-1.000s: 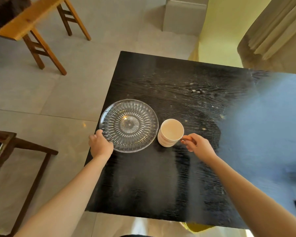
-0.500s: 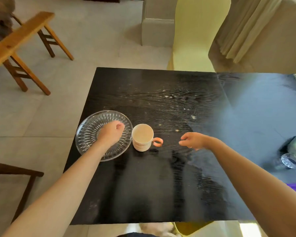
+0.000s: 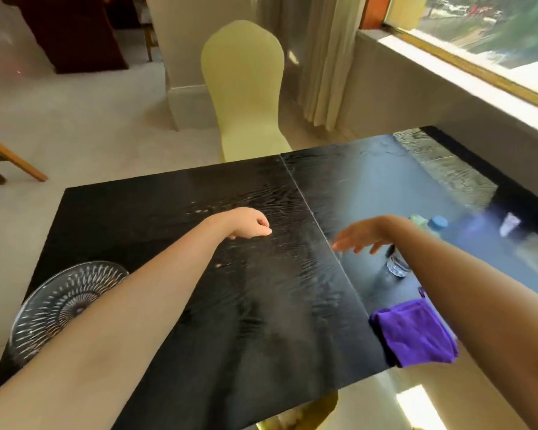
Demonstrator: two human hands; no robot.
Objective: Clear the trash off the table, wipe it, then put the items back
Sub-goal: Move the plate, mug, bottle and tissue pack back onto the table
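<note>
Two hands, the left (image 3: 249, 224) and the right (image 3: 359, 235), reach over one black worktop (image 3: 156, 212). On it: one glass plate (image 3: 62, 302) lower left, one purple cloth (image 3: 413, 332) lower right, one bottle (image 3: 432, 226), one small white cup (image 3: 509, 224). One yellow-covered chair (image 3: 244, 88) stands at top centre.

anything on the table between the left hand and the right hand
Nothing solid: in the head view only bare dark table with its seam separates the left hand from the right hand.
</note>
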